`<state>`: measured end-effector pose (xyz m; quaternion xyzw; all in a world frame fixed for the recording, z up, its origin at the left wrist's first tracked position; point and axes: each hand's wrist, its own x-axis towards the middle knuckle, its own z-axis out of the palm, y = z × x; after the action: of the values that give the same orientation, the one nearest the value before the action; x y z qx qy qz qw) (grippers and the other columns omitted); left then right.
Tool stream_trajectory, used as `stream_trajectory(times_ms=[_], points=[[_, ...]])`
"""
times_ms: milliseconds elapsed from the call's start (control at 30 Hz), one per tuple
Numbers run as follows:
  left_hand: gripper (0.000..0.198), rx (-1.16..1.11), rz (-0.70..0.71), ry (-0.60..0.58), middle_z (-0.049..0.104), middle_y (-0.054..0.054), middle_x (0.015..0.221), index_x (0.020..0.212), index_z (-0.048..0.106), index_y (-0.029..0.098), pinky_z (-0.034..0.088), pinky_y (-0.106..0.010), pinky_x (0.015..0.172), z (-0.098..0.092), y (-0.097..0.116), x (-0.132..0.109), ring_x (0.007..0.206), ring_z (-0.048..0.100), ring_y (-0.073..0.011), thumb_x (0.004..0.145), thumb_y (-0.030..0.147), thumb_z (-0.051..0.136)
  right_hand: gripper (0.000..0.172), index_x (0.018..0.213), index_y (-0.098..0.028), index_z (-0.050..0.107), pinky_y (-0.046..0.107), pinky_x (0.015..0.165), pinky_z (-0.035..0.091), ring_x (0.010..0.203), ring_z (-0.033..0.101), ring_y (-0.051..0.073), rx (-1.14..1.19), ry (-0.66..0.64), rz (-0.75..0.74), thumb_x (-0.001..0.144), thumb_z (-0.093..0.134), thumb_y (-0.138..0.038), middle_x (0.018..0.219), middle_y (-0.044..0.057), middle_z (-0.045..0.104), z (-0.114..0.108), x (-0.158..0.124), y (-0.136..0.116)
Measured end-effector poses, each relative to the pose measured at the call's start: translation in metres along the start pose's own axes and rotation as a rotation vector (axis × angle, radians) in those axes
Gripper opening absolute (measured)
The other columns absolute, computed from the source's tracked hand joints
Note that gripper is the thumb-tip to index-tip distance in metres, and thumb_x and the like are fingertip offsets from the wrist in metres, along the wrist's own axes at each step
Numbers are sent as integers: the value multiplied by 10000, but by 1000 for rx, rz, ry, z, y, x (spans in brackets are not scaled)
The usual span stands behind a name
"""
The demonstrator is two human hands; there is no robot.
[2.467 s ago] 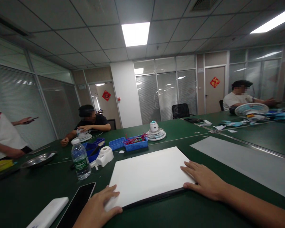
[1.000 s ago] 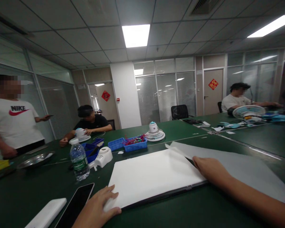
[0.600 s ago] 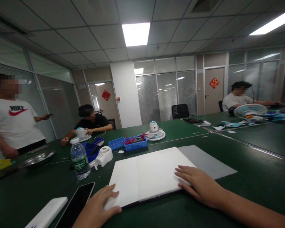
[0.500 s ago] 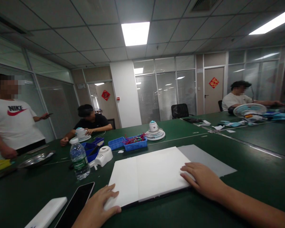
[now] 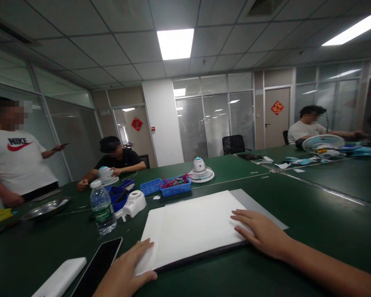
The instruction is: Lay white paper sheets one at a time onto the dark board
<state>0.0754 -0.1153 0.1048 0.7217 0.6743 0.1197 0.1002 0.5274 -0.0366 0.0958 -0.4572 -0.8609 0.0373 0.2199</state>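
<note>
White sheets of paper (image 5: 194, 227) lie in front of me on something flat with a dark edge, its kind hidden by the paper. A thin grey sheet (image 5: 262, 208) sticks out beyond their right side. At the near left corner, my left hand (image 5: 130, 266) rests open, its fingers on the paper and its thumb along the front edge. My right hand (image 5: 261, 231) lies open across the right edge, fingers slightly spread on the top sheet. Neither hand grips anything.
Left of the paper are a phone (image 5: 99, 264), a white slab-shaped object (image 5: 62, 276) and a water bottle (image 5: 102, 210). Beyond stand a white plastic housing (image 5: 135, 203), a blue bin of wires (image 5: 176, 189) and a fan part (image 5: 200, 171). Three people are around the table.
The top white sheet and the grey sheet have shifted left, so less grey shows on the right. Both hands stay almost in place.
</note>
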Motion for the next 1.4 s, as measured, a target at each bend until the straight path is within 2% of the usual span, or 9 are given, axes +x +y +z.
stream_trajectory(times_ms=[67,167,333,467,667,800,1033,1233,1400], points=[[798,21,-2,-11,437,-60,1567,1473,490,241,289,-488,1220,-2,4,-1,1447,416,-308,763,530,710,576,1279,-228,701,544,1084,422,1225,605,340,-50,38,30,989,384,-611,1315,121,684,-1,2,3],[796,35,-3,-25,430,-56,1570,1480,480,241,287,-476,1222,-4,6,-2,1453,405,-299,774,539,698,555,1151,-229,760,520,1004,481,1092,667,320,-56,-24,-4,1003,361,-586,1170,120,746,-4,2,5],[781,35,7,-20,407,-38,1583,1480,476,273,278,-479,1226,-2,2,0,1460,393,-293,781,541,698,522,1319,-269,671,482,1104,418,1279,577,297,25,-140,-102,1004,387,-574,1384,89,644,-4,-1,-6],[668,25,17,-32,432,-9,1568,1391,583,325,287,-490,1220,-1,2,-1,1461,387,-303,783,578,693,538,1436,-310,561,473,1166,353,1391,474,281,74,-182,-127,999,405,-581,1514,53,525,-4,-2,-10],[612,12,11,-28,466,-11,1545,1323,646,330,305,-516,1206,-3,2,-1,1444,415,-324,764,569,709,577,1389,-269,617,522,1159,345,1370,492,323,50,-150,-59,972,432,-623,1456,107,581,-5,-3,-5],[638,2,4,-24,476,-23,1537,1320,651,313,310,-510,1204,-3,2,2,1443,415,-329,746,581,722,605,1442,-289,557,533,1170,330,1399,456,327,76,-217,-94,955,465,-634,1510,97,524,-8,-3,-6],[616,-35,6,-13,509,-17,1514,1278,679,338,317,-500,1200,0,-3,3,1427,440,-330,717,580,755,611,1444,-275,556,536,1175,324,1411,440,321,78,-245,-96,961,456,-635,1520,100,513,-11,-3,-7],[596,-33,11,-5,527,-13,1496,1264,688,342,316,-510,1199,-2,1,3,1422,445,-336,718,572,754,585,1407,-283,596,533,1155,343,1371,484,326,105,-225,-115,949,491,-632,1483,107,554,-13,-2,-5],[599,9,21,-31,507,-12,1512,1299,664,334,321,-509,1198,-6,5,1,1435,426,-324,753,573,721,581,1403,-322,595,517,1148,357,1372,478,318,127,-213,-108,925,524,-645,1481,68,560,-13,-1,2]])
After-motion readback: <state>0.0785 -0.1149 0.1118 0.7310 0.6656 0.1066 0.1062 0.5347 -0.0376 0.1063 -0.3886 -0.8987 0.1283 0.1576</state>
